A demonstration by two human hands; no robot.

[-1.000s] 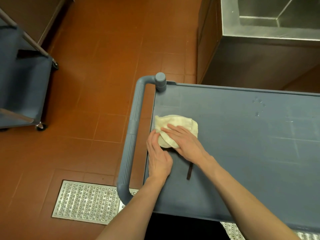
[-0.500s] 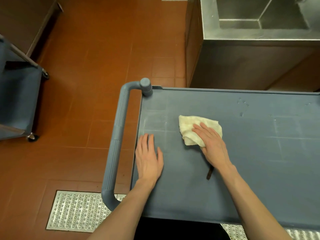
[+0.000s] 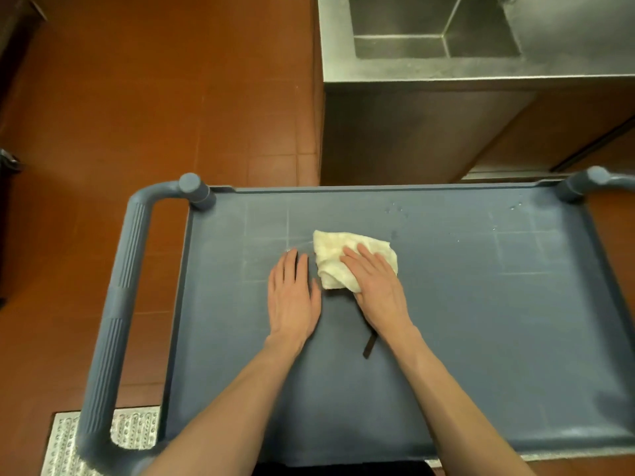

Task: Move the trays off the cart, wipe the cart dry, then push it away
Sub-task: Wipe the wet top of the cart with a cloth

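The grey-blue cart (image 3: 481, 321) fills the lower view, and its top carries no trays. A crumpled cream cloth (image 3: 338, 257) lies on the top, left of centre. My right hand (image 3: 376, 286) presses flat on the cloth's near right part. My left hand (image 3: 292, 297) lies flat on the bare cart top just left of the cloth, fingers together, holding nothing. Small water drops (image 3: 395, 209) sit near the far rim. A thin dark strap (image 3: 368, 348) shows under my right wrist.
The cart's ribbed handle (image 3: 113, 321) runs down the left side, and a second handle post (image 3: 596, 182) stands at the far right. A steel sink unit (image 3: 429, 84) stands just beyond the cart. Red floor tiles (image 3: 154, 97) spread left; a metal drain grate (image 3: 68, 441) lies at bottom left.
My right hand has slid the cloth from the cart's left edge toward the middle. My left hand followed along the surface and now rests beside the cloth. The view shifted right.
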